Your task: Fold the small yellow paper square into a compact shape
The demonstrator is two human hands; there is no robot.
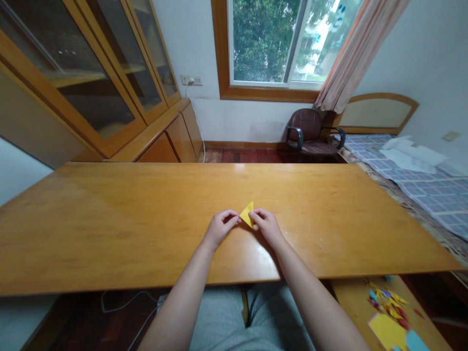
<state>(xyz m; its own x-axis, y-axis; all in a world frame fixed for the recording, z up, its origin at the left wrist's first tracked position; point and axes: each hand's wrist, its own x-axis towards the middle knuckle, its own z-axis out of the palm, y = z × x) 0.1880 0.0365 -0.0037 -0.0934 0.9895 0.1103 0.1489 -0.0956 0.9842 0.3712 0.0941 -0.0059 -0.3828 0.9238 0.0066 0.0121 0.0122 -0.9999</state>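
Note:
A small yellow piece of folded paper [246,213], triangular in outline, is held up between my two hands just over the wooden table [146,219]. My right hand [265,224] pinches its right side between thumb and fingers. At the paper's left corner, the thumb and fingertips of my left hand [222,225] are closed in a pinch. The fingers partly cover the paper's edges, so its folds are hard to make out.
Below the table's right front edge, a lower surface [351,302] carries yellow paper sheets [387,331] and a pile of small coloured paper pieces [389,302]. Beyond the table are a brown armchair [307,126], a bed [420,180] and a glass-fronted cabinet [120,122].

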